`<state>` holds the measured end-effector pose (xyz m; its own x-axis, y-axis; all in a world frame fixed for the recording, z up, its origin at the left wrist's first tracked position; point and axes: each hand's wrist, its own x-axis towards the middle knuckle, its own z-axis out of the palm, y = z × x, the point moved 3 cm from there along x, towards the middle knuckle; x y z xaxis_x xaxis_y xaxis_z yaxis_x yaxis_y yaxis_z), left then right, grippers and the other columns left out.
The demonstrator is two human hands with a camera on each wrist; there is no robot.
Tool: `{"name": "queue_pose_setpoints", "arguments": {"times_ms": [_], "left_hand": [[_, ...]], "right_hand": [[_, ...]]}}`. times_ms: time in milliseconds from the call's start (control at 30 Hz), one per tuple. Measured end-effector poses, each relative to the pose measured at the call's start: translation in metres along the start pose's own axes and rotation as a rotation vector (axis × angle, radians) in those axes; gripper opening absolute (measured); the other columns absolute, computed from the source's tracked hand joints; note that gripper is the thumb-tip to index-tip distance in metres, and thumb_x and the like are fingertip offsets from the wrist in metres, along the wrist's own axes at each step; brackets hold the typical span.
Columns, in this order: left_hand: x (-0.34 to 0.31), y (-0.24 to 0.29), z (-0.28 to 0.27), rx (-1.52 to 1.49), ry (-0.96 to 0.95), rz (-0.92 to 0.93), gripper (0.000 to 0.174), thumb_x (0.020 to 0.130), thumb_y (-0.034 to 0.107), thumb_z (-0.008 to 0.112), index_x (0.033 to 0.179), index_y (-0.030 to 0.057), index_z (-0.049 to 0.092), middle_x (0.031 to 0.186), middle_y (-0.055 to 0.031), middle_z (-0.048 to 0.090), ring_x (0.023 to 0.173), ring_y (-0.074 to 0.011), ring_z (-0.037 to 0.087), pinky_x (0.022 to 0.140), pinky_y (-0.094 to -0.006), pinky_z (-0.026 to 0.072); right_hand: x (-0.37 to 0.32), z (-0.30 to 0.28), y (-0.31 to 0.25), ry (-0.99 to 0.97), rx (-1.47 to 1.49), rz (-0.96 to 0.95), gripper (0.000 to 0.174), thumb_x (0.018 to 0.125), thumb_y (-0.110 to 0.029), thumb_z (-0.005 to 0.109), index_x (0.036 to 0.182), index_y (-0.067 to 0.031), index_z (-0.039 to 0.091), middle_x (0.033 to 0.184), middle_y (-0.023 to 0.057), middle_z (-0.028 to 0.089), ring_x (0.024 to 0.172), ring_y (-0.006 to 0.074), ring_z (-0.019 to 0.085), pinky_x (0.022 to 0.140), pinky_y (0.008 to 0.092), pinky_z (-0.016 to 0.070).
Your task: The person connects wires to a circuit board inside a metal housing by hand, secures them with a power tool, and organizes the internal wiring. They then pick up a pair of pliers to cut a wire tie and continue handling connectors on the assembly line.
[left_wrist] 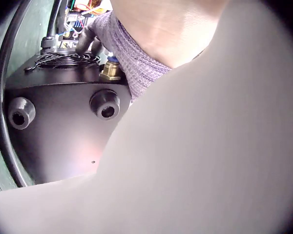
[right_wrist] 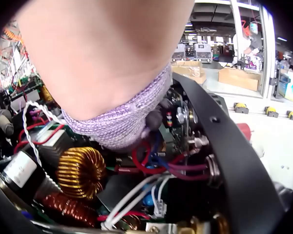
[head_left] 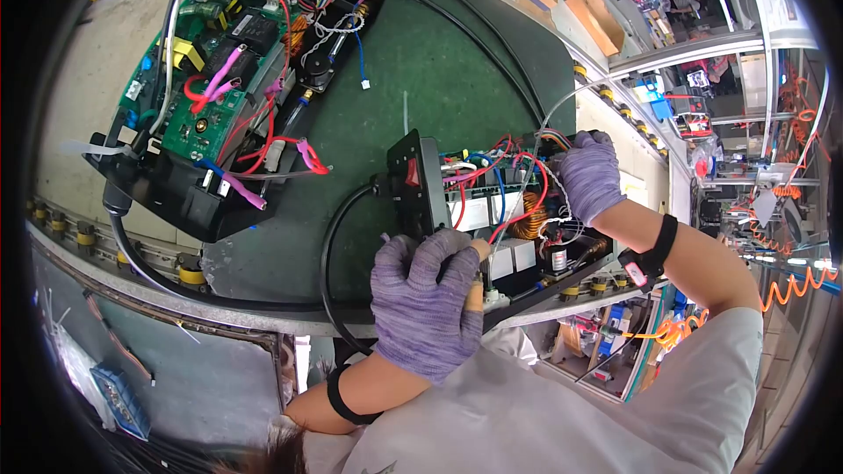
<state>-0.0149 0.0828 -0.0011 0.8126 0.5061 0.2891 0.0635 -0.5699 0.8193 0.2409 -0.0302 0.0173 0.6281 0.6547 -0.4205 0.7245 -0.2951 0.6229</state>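
An open-cased electrical unit (head_left: 527, 202), full of wires, white boxes and a copper coil (right_wrist: 80, 173), stands at the bench's near edge. My gloved left hand (head_left: 426, 298) grips the edge of its black end panel (head_left: 417, 180), which carries a red switch. In the left wrist view, fingertips lie by a round fan grille (left_wrist: 68, 58) and a brass fitting (left_wrist: 111, 69); rubber feet (left_wrist: 106, 105) face the camera. At the unit's other end, my gloved right hand (head_left: 590, 177) has its fingers curled inside the black curved frame (right_wrist: 229, 146), beside red and blue wires. Its grip is partly hidden.
A second open unit (head_left: 237, 96) lies at the left on the green mat (head_left: 457, 61), its pink-sleeved leads sticking out. A thick black cable (head_left: 329, 246) loops beside my left hand. Yellow rollers (head_left: 189, 268) line the bench edges; cardboard boxes (head_left: 594, 17) stand beyond.
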Motion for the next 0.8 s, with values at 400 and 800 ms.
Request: {"name": "queue_pose_setpoints", "arguments": {"times_ms": [400,800], "left_hand": [[0.026,0.038,-0.021,0.267,-0.046,0.094,0.039,0.07,0.016,0.07,0.109,0.0164,0.066,0.106,-0.0036,0.056,0.1,-0.029,0.05,0.086,-0.0463,0.0403],[0.088,0.078,0.066,0.469,-0.426,0.074,0.025,0.082,0.027,0.066,0.1,0.0094,0.068,0.101,-0.0111,0.064,0.099,-0.0269,0.061,0.083,-0.0418,0.0483]], "right_hand": [[-0.038,0.0,0.039,-0.133,1.428,-0.058,0.013,0.086,-0.006,0.067,0.099,-0.0041,0.064,0.084,-0.0008,0.06,0.078,0.0095,0.054,0.073,0.0257,0.0487],[-0.068,-0.02,0.036,-0.02,1.394,-0.202,0.009,0.085,-0.007,0.068,0.094,-0.0035,0.065,0.078,0.0027,0.061,0.072,0.0104,0.055,0.068,0.0273,0.0485]]}}
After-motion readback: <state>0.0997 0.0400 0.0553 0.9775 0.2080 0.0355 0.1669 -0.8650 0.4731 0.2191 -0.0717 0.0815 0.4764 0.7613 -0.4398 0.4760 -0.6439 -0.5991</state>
